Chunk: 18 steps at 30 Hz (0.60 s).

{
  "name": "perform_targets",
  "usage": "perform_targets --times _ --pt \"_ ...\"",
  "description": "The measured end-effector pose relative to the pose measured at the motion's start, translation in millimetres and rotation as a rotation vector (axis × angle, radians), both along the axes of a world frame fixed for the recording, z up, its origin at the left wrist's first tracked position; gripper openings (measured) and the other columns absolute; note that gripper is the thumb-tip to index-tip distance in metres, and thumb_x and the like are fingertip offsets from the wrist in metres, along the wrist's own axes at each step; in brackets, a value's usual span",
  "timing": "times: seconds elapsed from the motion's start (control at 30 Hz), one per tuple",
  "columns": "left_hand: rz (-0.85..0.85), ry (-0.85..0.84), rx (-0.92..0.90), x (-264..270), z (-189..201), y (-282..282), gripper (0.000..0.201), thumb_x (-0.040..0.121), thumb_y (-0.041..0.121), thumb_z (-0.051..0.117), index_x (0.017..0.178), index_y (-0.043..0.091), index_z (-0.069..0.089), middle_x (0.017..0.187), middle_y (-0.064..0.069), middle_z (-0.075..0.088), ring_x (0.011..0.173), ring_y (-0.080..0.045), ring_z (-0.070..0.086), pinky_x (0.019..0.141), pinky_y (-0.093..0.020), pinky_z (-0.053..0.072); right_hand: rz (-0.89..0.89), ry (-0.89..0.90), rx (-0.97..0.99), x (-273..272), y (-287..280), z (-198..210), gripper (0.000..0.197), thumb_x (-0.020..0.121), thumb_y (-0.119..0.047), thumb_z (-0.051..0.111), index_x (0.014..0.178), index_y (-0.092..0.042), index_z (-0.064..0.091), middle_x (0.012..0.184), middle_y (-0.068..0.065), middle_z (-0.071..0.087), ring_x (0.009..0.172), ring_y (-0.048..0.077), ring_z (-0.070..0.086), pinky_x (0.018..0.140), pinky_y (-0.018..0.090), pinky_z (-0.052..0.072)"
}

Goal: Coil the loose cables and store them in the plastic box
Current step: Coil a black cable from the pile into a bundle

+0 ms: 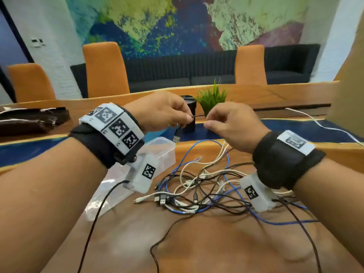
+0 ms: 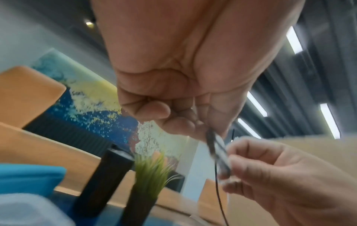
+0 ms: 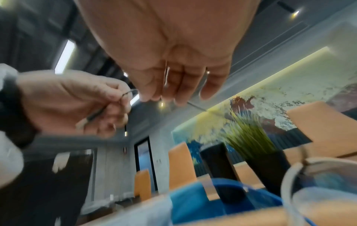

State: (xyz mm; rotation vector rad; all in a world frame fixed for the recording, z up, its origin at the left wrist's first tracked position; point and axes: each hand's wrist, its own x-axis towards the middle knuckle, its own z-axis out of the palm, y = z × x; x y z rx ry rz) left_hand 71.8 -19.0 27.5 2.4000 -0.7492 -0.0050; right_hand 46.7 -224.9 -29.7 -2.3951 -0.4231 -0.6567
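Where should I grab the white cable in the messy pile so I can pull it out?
Pinch the white cable just behind its plug, at the left edge of the pile, coming from the left and above. That end lies free on the table and points away from the tangle; further in, black and blue cables cross it, so a grip in the middle would probably drag the whole pile.

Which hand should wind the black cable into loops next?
Probably the right hand. The left hand already pinches the black cable near its dangling USB plug, anchoring that end, while the right pinches the run leading toward the tangle.
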Motion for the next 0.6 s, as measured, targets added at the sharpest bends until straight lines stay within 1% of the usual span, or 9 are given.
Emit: perform_targets --times 0.03,0.1,0.13,0.2,0.27,0.33,0.43,0.5,0.6 --pt "-0.002 0.059 -0.11 -2 5 1 0.01 0.093 0.015 0.065 0.083 0.015 0.066 0.069 0.003 0.064 0.056 -0.004 0.052 0.054 -0.015 0.04 -0.043 -0.1 0.052 0 -1 12 0.02 0.081 -0.032 0.075 0.097 -0.025 0.066 0.096 -0.003 0.061 0.088 0.012 0.056 0.083 0.033 0.048" --pt "-0.032 0.212 -0.335 -6 12 1 0.011 0.096 0.012 0.06 0.085 0.012 0.061 0.069 -0.001 0.061 0.056 -0.006 0.052 0.052 -0.017 0.036 -0.055 -0.156 0.075 -1 -1 37 0.023 0.081 -0.031 0.076 0.1 -0.025 0.064 0.098 0.001 0.06 0.089 0.013 0.056 0.084 0.033 0.048" --pt "-0.058 0.287 -0.445 -9 15 1 0.01 0.097 0.012 0.057 0.087 0.012 0.059 0.07 -0.001 0.062 0.059 -0.008 0.057 0.054 -0.019 0.038 0.002 -0.13 0.101 -3 1 47 0.017 0.083 -0.026 0.074 0.098 -0.021 0.067 0.094 0.004 0.064 0.086 0.015 0.059 0.083 0.039 0.051" --pt "-0.115 0.426 -0.643 -15 18 2 0.01 0.096 0.013 0.055 0.087 0.014 0.058 0.071 0.001 0.064 0.065 -0.012 0.063 0.057 -0.02 0.046 0.18 -0.025 0.277 -8 5 61 0.006 0.088 -0.014 0.069 0.09 -0.008 0.07 0.077 0.014 0.064 0.068 0.023 0.057 0.069 0.043 0.054" --pt "-0.164 0.542 -0.782 -21 15 3 0.007 0.09 0.017 0.058 0.086 0.014 0.061 0.067 0.002 0.062 0.062 -0.012 0.062 0.059 -0.022 0.049 0.261 0.029 0.471 -11 4 70 0.01 0.089 -0.011 0.067 0.086 -0.002 0.069 0.067 0.014 0.055 0.056 0.022 0.048 0.052 0.033 0.046" --pt "-0.223 0.641 -0.889 -28 5 4 0.013 0.082 0.017 0.06 0.085 0.009 0.069 0.062 0.0 0.059 0.055 -0.012 0.058 0.058 -0.022 0.051 0.243 -0.024 0.566 -9 -1 72 0.011 0.087 -0.014 0.07 0.083 -0.004 0.071 0.061 0.006 0.054 0.047 0.009 0.044 0.044 0.021 0.037" --pt "-0.312 0.689 -1.038 -35 -11 0 0.016 0.079 0.018 0.063 0.082 0.009 0.075 0.061 -0.001 0.058 0.055 -0.013 0.057 0.057 -0.023 0.053 0.084 -0.178 0.526 -1 -2 61 0.009 0.087 -0.015 0.071 0.081 -0.009 0.072 0.057 -0.011 0.056 0.046 -0.002 0.047 0.047 0.011 0.036" --pt "-0.362 0.674 -1.186 -36 -17 -4 0.014 0.073 0.021 0.066 0.08 0.011 0.072 0.068 -0.003 0.064 0.061 -0.016 0.063 0.063 -0.027 0.056 0.018 -0.196 0.372 3 3 45 0.007 0.089 -0.015 0.069 0.085 -0.013 0.073 0.065 -0.013 0.061 0.056 -0.003 0.052 0.057 0.013 0.041" --pt "-0.339 0.511 -1.29 -27 -23 -7 0.01 0.081 0.017 0.058 0.085 0.009 0.064 0.105 -0.01 0.074 0.085 -0.021 0.073 0.075 -0.033 0.058 0.123 0.014 0.117 -4 11 30 0.014 0.092 -0.015 0.063 0.092 -0.024 0.074 0.078 -0.012 0.067 0.073 -0.001 0.058 0.071 0.023 0.046"
